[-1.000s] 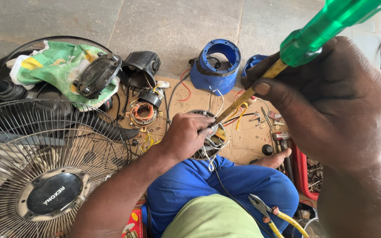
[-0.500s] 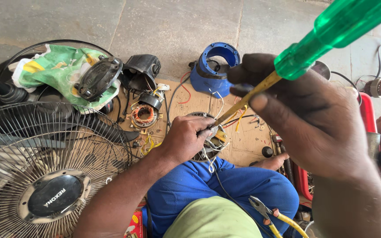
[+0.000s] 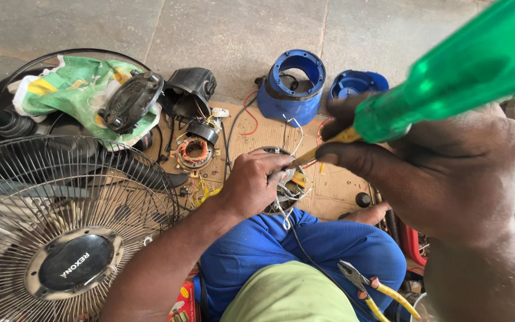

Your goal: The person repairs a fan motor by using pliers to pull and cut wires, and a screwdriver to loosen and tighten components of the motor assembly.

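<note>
My left hand (image 3: 251, 182) grips a round fan motor (image 3: 287, 185) with loose white wires, holding it on my knee above my blue trousers (image 3: 305, 250). My right hand (image 3: 436, 173) is close to the camera and holds a screwdriver with a large green handle (image 3: 460, 71) and a yellow-sleeved shaft (image 3: 329, 143). The shaft slants down to the left and its tip meets the top of the motor beside my left fingers.
A wire fan guard with a dark hub (image 3: 72, 238) fills the lower left. Behind it lie a green bag (image 3: 72, 89), black motor covers (image 3: 192, 89), a copper-wound stator (image 3: 195, 152), two blue housings (image 3: 293, 77) and cardboard (image 3: 341, 185). Yellow-handled pliers (image 3: 376, 289) rest on my lap.
My right hand with the screwdriver has come closer to the camera and shifted right, the handle now filling the upper right. The left hand stays on the motor.
</note>
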